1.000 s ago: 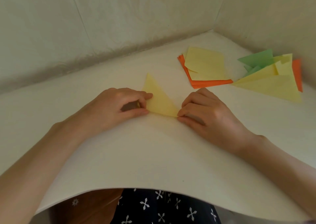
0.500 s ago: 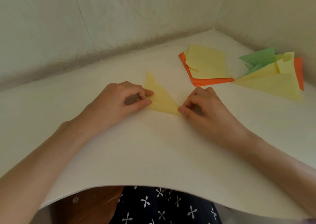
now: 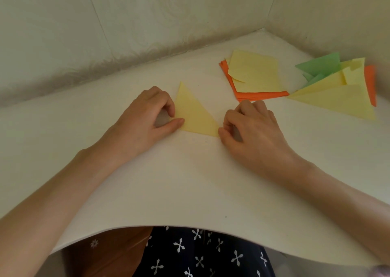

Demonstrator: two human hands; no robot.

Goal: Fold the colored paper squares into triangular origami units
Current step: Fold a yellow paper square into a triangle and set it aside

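A yellow paper triangle [image 3: 195,116] lies flat on the white sheet [image 3: 190,181], its long edge towards me. My left hand [image 3: 145,118] pinches its left corner between thumb and curled forefinger. My right hand [image 3: 251,126] has its fingers curled, and the thumb tip meets the triangle's right corner. A stack of unfolded squares [image 3: 256,73], yellow on top of orange, lies behind my right hand. Several folded triangles [image 3: 339,95] in yellow, green and orange are piled at the far right.
Walls [image 3: 147,23] close in the back and right side, meeting at a corner. The white sheet's near edge curves over my lap, where dark patterned fabric [image 3: 200,255] shows.
Both hands stay at the triangle's two corners. My right hand has drawn back slightly, so its thumb now sits at the very tip of the right corner.
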